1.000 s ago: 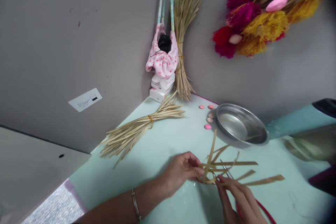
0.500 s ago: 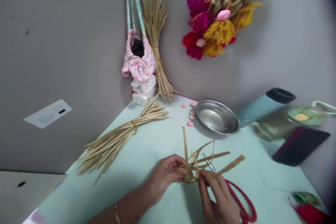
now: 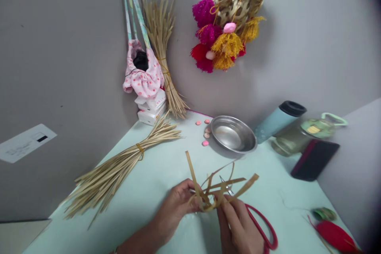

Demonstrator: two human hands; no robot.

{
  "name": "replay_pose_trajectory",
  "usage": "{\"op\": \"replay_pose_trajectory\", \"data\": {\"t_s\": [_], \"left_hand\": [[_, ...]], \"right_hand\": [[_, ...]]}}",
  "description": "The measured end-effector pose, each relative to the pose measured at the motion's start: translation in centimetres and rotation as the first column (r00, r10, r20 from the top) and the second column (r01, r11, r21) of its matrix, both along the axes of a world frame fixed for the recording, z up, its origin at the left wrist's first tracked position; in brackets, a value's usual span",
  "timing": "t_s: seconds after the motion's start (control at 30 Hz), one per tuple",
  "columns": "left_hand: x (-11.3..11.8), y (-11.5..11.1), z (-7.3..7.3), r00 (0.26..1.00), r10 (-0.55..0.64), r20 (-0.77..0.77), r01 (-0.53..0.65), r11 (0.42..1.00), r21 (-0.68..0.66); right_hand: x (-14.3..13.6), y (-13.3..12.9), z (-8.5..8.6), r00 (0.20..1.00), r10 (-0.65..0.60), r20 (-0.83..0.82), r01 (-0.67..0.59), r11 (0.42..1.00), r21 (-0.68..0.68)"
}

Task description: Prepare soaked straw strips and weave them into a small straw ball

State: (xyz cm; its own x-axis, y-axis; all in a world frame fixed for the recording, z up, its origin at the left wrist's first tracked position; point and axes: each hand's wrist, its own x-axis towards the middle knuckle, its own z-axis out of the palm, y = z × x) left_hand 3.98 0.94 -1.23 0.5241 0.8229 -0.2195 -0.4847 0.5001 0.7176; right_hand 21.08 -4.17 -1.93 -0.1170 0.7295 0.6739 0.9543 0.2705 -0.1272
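Note:
Between my two hands is a small half-woven piece of straw strips [image 3: 208, 202], with loose strip ends sticking up and out to the right. My left hand [image 3: 175, 206] pinches its left side between thumb and fingers. On the right side, my right hand [image 3: 236, 222] grips the weave and strip ends with its fingertips. Red-handled scissors [image 3: 269, 228] lie on the table beside and partly under my right hand, their metal tips showing behind the strips. The exact crossing of the strips at my fingertips is partly hidden.
A tied straw bundle [image 3: 119, 170] lies at left; another straw bundle [image 3: 163, 55] leans in the corner. Behind my hands are a metal bowl [image 3: 233, 135] and pink beads [image 3: 205, 143]. A blue tumbler [image 3: 276, 121], a green bottle [image 3: 297, 135], a phone [image 3: 315, 160] and red thread [image 3: 336, 236] stand or lie right.
The view has shifted to the right, so the surroundings appear further left. Both hands keep hold of the woven straw piece, which has tilted slightly, its strips leaning differently.

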Motion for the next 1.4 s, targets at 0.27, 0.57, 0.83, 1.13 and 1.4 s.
{"op": "replay_pose_trajectory", "data": {"t_s": [0.27,0.57,0.83,1.13,1.4], "left_hand": [[0.1,-0.2,-0.1,1.0,0.011,-0.024,-0.011,1.0,-0.002],[0.2,0.0,-0.4,0.999,-0.008,-0.051,0.008,1.0,0.009],[0.1,-0.2,-0.5,0.998,-0.011,-0.055,0.009,1.0,-0.023],[0.7,0.0,-0.2,0.999,-0.003,0.037,0.005,0.999,-0.054],[0.6,-0.4,-0.2,0.994,0.063,0.093,-0.044,0.98,-0.193]], "right_hand": [[-1.5,0.1,0.5,0.986,-0.033,-0.164,0.031,0.999,-0.013],[-1.5,0.0,0.5,0.982,-0.078,-0.172,0.057,0.991,-0.123],[-1.5,0.3,1.8,0.951,-0.052,-0.305,-0.006,0.982,-0.188],[-0.7,-0.1,0.2,0.978,-0.059,-0.201,0.045,0.996,-0.073],[-0.4,0.8,-0.3,0.999,-0.043,-0.008,0.044,0.998,0.041]]}}
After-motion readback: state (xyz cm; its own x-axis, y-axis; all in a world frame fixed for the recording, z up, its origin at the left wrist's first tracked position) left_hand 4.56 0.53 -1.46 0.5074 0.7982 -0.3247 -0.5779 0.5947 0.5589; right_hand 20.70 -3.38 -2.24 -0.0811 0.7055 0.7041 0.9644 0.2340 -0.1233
